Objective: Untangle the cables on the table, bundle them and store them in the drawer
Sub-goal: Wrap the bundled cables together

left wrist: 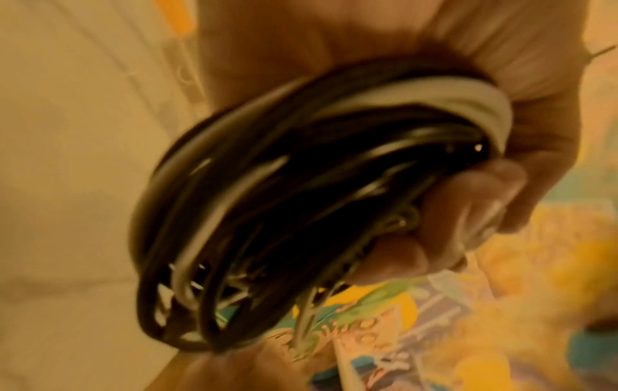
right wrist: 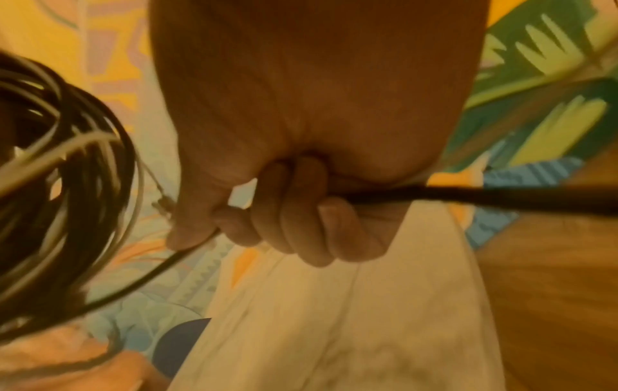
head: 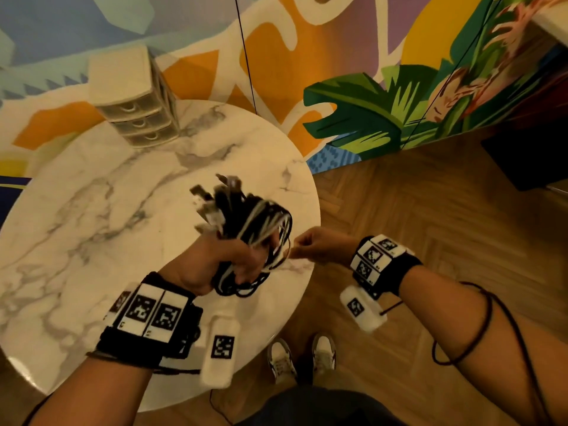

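A coiled bundle of black and white cables (head: 246, 216) (left wrist: 254, 211) (right wrist: 67, 198) is held above the right side of the round marble table (head: 92, 210). My left hand (head: 227, 259) (left wrist: 468, 206) grips the coil around its lower part, and several plug ends stick out at the top. My right hand (head: 313, 249) (right wrist: 284, 211) is just right of the coil with its fingers curled, pinching a thin black cable strand (right wrist: 143, 277) that leads back into the bundle. The small three-drawer unit (head: 138, 118) stands at the table's far edge with its drawers closed.
A painted mural wall (head: 399, 87) runs behind the table. Wooden floor (head: 430, 210) lies to the right, and my shoes (head: 301, 358) stand by the table's near edge. A dark box (head: 528, 158) sits on the floor at far right.
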